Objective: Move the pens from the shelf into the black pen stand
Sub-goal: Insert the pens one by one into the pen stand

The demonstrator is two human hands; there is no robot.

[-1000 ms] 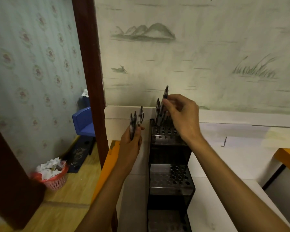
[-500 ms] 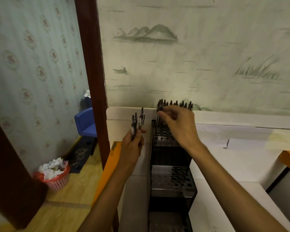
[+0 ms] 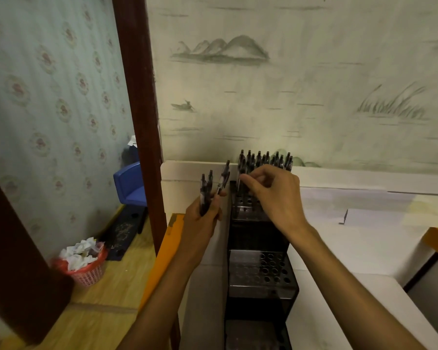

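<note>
Left hand, left of centre in the frame, is closed round a bundle of pens held upright. Right hand is pinched, fingertips at a pen among those standing in the black pen stand's top tier, centre frame.

Glossy black plastic pen stand (perforated tiers), matt white shelf.
</note>
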